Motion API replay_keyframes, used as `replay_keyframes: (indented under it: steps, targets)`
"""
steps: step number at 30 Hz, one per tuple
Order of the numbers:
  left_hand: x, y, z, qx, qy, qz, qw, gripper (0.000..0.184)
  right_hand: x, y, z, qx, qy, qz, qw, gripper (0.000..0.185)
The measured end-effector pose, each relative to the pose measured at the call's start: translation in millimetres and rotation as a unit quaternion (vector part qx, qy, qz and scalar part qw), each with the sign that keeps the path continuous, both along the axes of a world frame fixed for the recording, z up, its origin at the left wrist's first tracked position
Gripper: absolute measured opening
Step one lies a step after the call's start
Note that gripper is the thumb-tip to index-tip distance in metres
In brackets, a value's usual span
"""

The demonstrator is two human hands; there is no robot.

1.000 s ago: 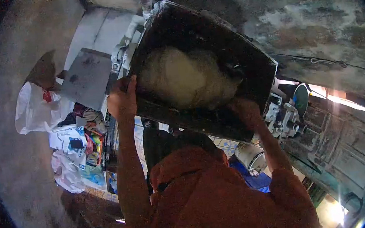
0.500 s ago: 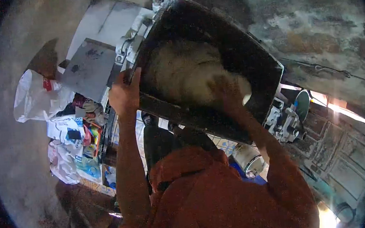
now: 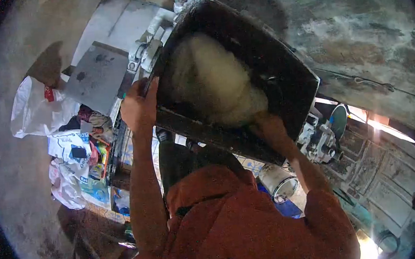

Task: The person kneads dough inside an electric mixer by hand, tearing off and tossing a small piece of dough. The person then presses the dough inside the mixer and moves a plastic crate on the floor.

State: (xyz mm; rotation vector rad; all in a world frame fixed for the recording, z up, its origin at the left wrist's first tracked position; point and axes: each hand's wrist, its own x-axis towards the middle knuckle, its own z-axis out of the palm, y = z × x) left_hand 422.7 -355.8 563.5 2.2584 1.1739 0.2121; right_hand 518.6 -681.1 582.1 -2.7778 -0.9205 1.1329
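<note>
A big pale mass of dough [image 3: 212, 74] lies in a dark, deep metal trough [image 3: 284, 92]; its outline is smeared. My left hand [image 3: 138, 108] is closed on the trough's left rim, thumb on the inner side. Inside the trough, my right hand [image 3: 270, 129] touches the dough's lower right end. Its fingertips are hidden by the dough and shadow, so I cannot make out how they are bent.
White machine fittings [image 3: 147, 53] flank the trough on the left, and more metal parts [image 3: 321, 141] on the right. Plastic bags [image 3: 40, 108] lie at left near a grey metal plate [image 3: 97, 72]. A white bucket [image 3: 278, 180] stands on the tiled floor below.
My right hand has shifted from the top of the dough down to its lower right end. The dough's shape has changed, now reaching further up the trough. My left hand stays on the rim.
</note>
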Motion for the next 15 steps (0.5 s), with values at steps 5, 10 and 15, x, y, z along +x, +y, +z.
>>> replay_keyframes:
  steps: [5, 10, 15]
  targets:
    - [2.2, 1.8, 2.0, -0.047, 0.023, 0.004, 0.999, 0.046, -26.5, 13.7, -103.7, 0.228, -0.257, 0.330, 0.879, 0.027]
    - [-3.2, 1.5, 0.6, -0.023, 0.010, -0.002, 1.000, 0.048, 33.8, 51.8, -127.5, 0.130, -0.190, 0.326, 0.917, 0.034]
    - [-1.6, 1.6, 4.7, -0.027, 0.021, 0.012, 0.999, 0.051, 85.0, 60.7, -38.1, -0.052, -0.121, 0.258, 0.957, 0.032]
